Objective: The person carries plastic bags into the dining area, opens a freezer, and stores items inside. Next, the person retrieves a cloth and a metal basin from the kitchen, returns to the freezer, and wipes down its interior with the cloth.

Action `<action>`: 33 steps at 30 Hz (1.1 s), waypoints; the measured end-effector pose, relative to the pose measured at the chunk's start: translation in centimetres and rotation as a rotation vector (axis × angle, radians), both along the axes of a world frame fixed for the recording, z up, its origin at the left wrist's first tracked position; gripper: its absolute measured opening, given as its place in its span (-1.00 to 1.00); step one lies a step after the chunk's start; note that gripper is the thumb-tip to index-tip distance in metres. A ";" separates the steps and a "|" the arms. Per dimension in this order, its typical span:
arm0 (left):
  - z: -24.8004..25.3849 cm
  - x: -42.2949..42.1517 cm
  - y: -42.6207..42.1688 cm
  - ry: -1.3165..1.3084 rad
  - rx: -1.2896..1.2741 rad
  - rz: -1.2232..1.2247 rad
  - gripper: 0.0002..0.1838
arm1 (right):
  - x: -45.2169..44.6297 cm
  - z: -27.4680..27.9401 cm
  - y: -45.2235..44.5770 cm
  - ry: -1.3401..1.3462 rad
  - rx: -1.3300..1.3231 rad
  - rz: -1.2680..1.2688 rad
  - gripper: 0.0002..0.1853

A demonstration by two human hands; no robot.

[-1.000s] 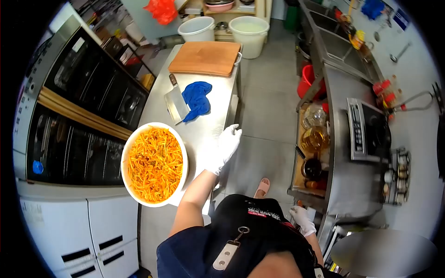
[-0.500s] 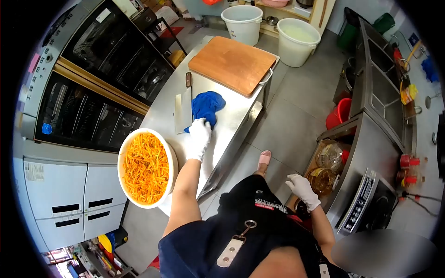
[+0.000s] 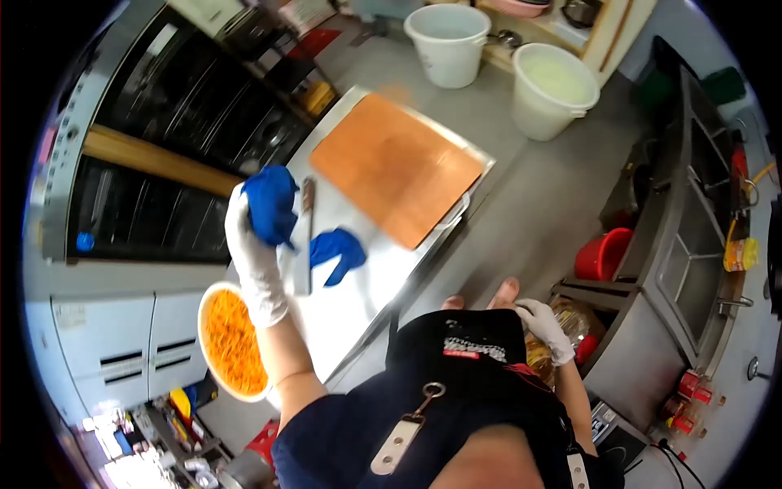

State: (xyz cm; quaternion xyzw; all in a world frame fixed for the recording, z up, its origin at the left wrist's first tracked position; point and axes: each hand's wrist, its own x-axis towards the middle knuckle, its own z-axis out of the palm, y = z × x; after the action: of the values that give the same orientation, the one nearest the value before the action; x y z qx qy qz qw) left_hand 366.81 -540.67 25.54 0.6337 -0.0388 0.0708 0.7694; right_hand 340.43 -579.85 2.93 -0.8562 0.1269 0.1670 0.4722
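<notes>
My left hand (image 3: 254, 261), in a white glove, is closed on a bunched blue cloth (image 3: 271, 204), raised above the left side of the steel table (image 3: 358, 281). Close by on the tabletop lies a cleaver (image 3: 309, 197) with a brown handle, its blade partly behind my hand. Another blue patch (image 3: 342, 248), looking like cloth, shows on the steel beside the blade. Below my left wrist stands a white tub of shredded orange vegetable (image 3: 235, 342). My right hand (image 3: 544, 328), also gloved, hangs by my apron with its fingers loosely apart and nothing in it.
A brown cutting board (image 3: 399, 167) covers the table's far end. Two white buckets (image 3: 446, 49) stand beyond it on the floor. To the right are a steel sink unit (image 3: 692, 244), a red bucket (image 3: 603, 254) and bottles. Dark-doored ovens (image 3: 155, 196) line the left.
My left hand has lifted the blue cloth off the table and moved left with it. My right hand has come slightly nearer my apron. The view has tilted and shifted.
</notes>
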 end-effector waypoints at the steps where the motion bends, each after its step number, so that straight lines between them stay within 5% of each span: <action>1: -0.3 1.1 -2.0 -0.120 0.149 -0.043 -0.67 | 2.4 0.5 -1.4 -0.015 0.068 -0.016 -0.69; 4: 1.0 2.2 -11.3 -0.059 0.309 -0.144 -0.71 | 10.7 2.3 -5.2 -0.164 0.214 0.027 -0.69; 9: -1.4 4.4 -26.2 0.132 0.431 -0.405 -0.82 | 23.4 7.4 -10.1 -0.220 0.882 0.035 -0.43; 11: -2.8 6.0 -31.1 0.116 0.614 -0.458 -0.83 | 26.9 9.3 -12.6 -0.253 0.889 0.164 -0.54; 14: -4.8 9.3 -35.7 -0.012 0.857 -0.171 -0.85 | 31.3 8.2 -16.9 -0.050 0.807 0.106 -0.71; 17: -7.8 13.8 -37.3 0.036 0.786 0.082 -0.85 | 37.4 11.9 -21.5 0.029 0.968 -0.101 -0.79; 19: -10.5 16.4 -39.2 0.169 0.649 0.100 -0.85 | 41.7 12.7 -23.4 -0.080 0.874 0.003 -0.80; 23: -13.4 22.7 -45.2 0.302 0.085 -0.204 -0.67 | 50.3 12.0 -25.5 0.003 0.795 0.146 -0.67; 24: -12.0 24.1 -48.0 0.440 -0.252 -0.268 -0.58 | 52.8 12.4 -26.2 0.021 0.716 0.213 -0.65; 29: -17.0 33.7 -50.3 0.510 -0.202 -0.150 -0.72 | 64.3 9.7 -32.4 -0.314 0.283 0.599 -0.58; 32: -15.8 38.9 -50.6 0.520 -0.194 -0.097 -0.70 | 72.4 7.1 -38.6 -0.300 0.130 0.322 -0.67; 33: -14.7 40.5 -50.9 0.515 -0.149 -0.064 -0.70 | 75.3 6.3 -41.0 -0.022 0.506 0.064 -0.68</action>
State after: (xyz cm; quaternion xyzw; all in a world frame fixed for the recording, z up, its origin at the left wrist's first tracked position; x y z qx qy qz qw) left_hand 407.31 -591.57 10.81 0.5709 0.1435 -0.1142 0.8003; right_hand 415.71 -620.90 9.24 -0.7161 0.0490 0.1991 0.6672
